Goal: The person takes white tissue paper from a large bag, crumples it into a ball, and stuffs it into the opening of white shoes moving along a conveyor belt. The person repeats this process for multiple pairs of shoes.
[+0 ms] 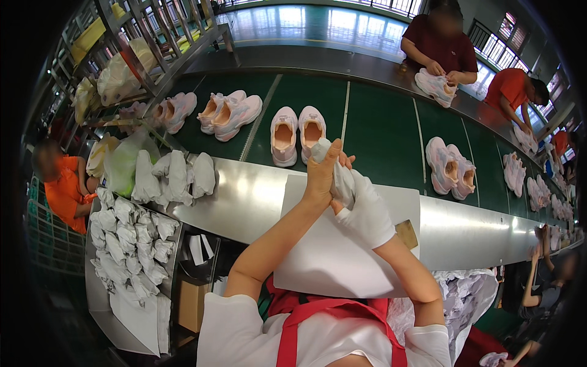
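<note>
Between my hands is a wad of white paper (343,185), squeezed into a long, narrow shape. My bare left hand (320,178) wraps its upper part, thumb pointing up. My right hand (369,214), in a white glove with bare fingertips, closes around its lower part. Just beyond my hands, a pair of pale pink and white sneakers (284,136) stands on the green conveyor belt (379,131). The top of the wad overlaps the right shoe of that pair. Under my forearms lies a white sheet (324,251) on the metal ledge (238,186).
More sneaker pairs (229,115) stand along the belt. Paper wads (174,177) sit on the ledge at left, above a metal bin (131,244) full of them. A brown patch (406,234) lies by my right wrist. Across the belt, a person (440,43) handles a shoe.
</note>
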Demonstrator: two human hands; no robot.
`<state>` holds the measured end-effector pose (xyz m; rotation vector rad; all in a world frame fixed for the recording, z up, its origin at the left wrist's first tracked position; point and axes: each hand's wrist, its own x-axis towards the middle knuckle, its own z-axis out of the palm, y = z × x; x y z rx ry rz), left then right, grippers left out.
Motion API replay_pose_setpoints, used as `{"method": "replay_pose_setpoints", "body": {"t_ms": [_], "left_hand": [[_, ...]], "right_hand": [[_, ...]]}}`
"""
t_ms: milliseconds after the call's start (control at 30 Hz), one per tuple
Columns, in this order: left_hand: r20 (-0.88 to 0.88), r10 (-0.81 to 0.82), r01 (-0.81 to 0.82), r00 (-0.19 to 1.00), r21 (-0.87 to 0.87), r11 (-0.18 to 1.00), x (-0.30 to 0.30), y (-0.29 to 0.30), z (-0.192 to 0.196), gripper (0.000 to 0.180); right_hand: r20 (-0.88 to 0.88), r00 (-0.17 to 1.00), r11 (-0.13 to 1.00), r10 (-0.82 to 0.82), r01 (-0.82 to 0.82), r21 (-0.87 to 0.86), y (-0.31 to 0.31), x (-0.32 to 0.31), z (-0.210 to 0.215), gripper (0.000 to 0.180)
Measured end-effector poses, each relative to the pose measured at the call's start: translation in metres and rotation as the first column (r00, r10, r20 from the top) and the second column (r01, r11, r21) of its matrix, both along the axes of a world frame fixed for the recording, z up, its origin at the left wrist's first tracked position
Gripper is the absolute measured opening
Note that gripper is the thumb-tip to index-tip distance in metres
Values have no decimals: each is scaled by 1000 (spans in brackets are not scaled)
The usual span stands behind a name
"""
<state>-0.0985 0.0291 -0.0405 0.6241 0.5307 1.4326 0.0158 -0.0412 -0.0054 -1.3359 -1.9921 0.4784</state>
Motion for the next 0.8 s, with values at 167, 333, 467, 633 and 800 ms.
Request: {"method": "replay_pose_setpoints", "body": {"t_ms": [167,333,467,633,800], "left_hand": [[14,-97,97,995,-71,993,-28,47,-35,23],[-915,403,81,27,404,911,-65,162,-79,40],[-965,225,261,-137,184,948,-85,199,-76,28],[-976,202,329,-81,165,930,-71,196,-67,30],[-980,195,362,-43,166,917,-74,196,-71,31]], "right_hand": [[169,982,994,-83,95,-62,35,0,-12,37],[442,889,959,-122,221,-180,99,5,-3,35],[599,800,924,31,205,-322,141,-35,9,33],[657,754,935,3,231,-269,182,-68,-24,35],[590,625,786,511,-62,-615,223,-54,-40,27]]}}
